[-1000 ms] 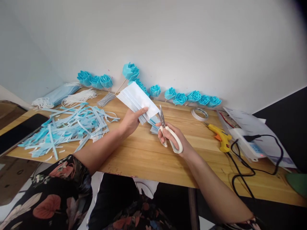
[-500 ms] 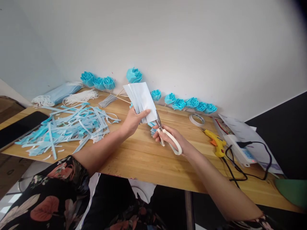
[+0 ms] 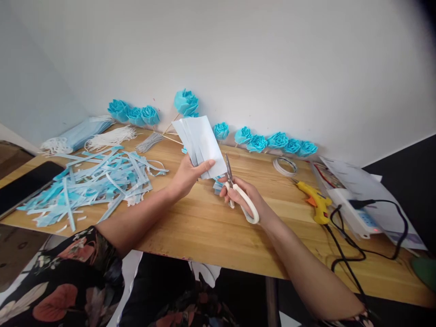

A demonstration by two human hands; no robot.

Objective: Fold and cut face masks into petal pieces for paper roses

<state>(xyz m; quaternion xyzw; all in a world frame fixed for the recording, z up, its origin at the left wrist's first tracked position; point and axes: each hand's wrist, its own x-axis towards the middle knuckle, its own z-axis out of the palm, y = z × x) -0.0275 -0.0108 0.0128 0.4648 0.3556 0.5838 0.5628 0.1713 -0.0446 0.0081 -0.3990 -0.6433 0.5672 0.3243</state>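
My left hand (image 3: 190,175) pinches a stack of pale blue-white mask fabric sheets (image 3: 204,141) by the lower edge, thumb on top. A pair of scissors (image 3: 243,200) with cream handles is in my right hand (image 3: 250,193), fingers through the loops. Their blades point up and away, just right of the sheets' lower right corner; whether they touch the fabric I cannot tell. Some small light blue pieces (image 3: 218,186) lie on the table below the sheets, partly hidden by my hands.
Blue fabric flowers (image 3: 185,102) line the wall. Cut strips (image 3: 98,181), a phone (image 3: 30,186), face masks (image 3: 81,134), white ear loops (image 3: 111,137) and grey wires (image 3: 149,142) are left. A tape roll (image 3: 284,166), yellow glue gun (image 3: 315,200) and power strip (image 3: 354,213) are right.
The scissors have come away from the sheets' right edge, their blades now closer together and more upright. The view has shifted slightly.
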